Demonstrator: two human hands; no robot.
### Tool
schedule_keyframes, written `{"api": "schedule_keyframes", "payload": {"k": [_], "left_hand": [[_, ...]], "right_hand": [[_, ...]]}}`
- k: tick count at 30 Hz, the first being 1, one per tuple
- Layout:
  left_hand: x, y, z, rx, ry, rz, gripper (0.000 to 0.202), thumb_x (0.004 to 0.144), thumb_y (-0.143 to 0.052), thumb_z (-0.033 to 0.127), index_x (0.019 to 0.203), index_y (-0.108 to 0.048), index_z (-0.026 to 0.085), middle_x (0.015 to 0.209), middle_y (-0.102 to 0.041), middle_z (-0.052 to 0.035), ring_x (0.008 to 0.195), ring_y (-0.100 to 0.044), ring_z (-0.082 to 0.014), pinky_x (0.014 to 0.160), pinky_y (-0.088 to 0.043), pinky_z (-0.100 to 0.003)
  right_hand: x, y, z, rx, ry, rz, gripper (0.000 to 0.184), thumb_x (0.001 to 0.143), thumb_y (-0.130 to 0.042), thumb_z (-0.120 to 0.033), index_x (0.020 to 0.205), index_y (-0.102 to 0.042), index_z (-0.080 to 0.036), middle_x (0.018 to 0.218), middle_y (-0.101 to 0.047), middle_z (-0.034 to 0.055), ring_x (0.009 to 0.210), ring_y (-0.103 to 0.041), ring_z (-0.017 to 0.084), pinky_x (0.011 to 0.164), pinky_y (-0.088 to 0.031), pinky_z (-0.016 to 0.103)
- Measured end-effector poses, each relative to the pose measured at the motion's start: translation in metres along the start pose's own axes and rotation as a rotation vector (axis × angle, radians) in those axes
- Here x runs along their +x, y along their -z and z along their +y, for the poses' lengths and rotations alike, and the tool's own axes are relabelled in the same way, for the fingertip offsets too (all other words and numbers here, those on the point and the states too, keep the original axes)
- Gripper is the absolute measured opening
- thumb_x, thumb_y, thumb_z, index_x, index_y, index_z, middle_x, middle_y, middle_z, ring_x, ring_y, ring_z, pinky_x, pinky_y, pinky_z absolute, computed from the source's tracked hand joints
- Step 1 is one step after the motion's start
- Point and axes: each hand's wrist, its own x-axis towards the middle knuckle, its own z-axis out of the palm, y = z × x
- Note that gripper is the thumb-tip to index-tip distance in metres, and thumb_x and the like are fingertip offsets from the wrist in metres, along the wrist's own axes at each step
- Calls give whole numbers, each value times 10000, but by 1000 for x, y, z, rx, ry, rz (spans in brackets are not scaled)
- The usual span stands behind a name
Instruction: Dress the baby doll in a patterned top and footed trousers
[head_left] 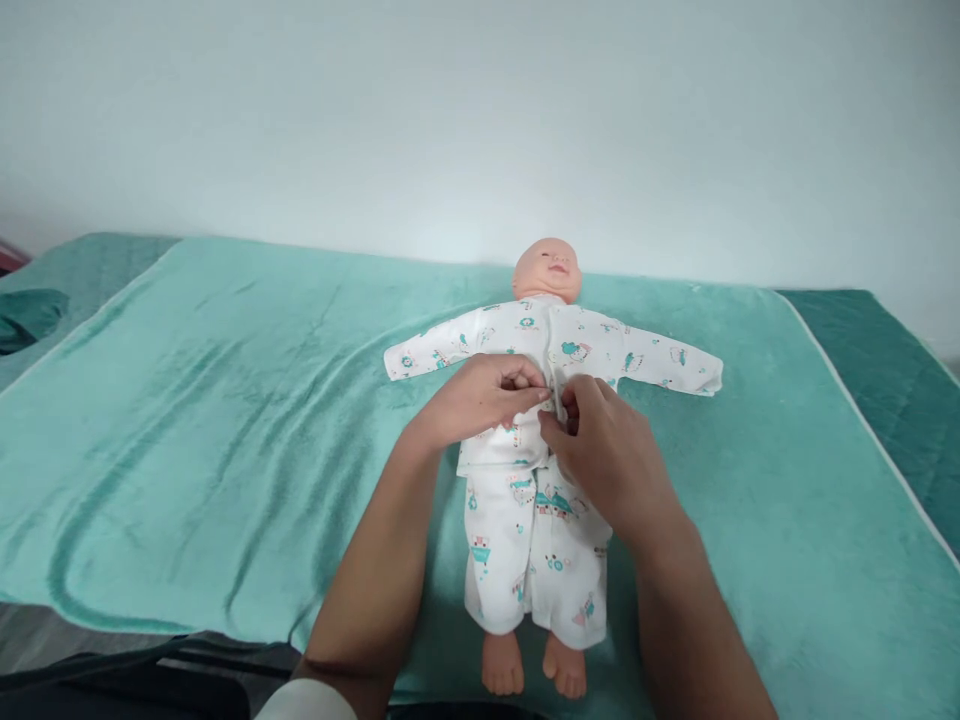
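Observation:
A baby doll lies on its back, feet toward me, arms spread to both sides. It wears a white printed long-sleeved shirt and matching white pants. My left hand pinches the shirt's front edge at the belly, fingers curled. Close beside it, my right hand pinches the other front edge near the middle opening. The fingertips of both hands almost meet there. Any fastener between them is too small or hidden to make out. Below the pant cuffs, the doll's bare feet show.
A light green plush blanket with wrinkles on the left lies under the doll. Darker green quilted bedding shows past its right edge. Behind stands a pale wall. Grey floor appears at the lower left.

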Motion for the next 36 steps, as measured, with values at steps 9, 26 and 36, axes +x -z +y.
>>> {"api": "schedule_keyframes", "payload": {"k": [9,26,36], "left_hand": [[0,-1,2,199,-84,5,99,819,-654,249,739,-656,191,630,-532,44,577,-457,-74,507,-336,-188],[2,1,-8,-411,-77,-100,230,840,-736,350,820,-621,151,656,-654,0,566,-640,-109,546,-568,-241],[2,1,-9,-437,-80,-103,252,831,-744,365,823,-610,152,632,-648,0,553,-635,-110,539,-558,-236]], "right_hand": [[11,19,23,296,113,-196,362,956,-539,-347,652,-398,-208,580,-475,-41,557,-377,109,557,-290,279],[14,2,19,926,-24,-198,397,942,-601,-504,689,-594,-198,528,-535,-40,473,-469,81,464,-348,219],[14,3,16,874,-32,-216,449,938,-584,-542,668,-613,-184,556,-572,-12,492,-505,93,489,-408,230]]}}
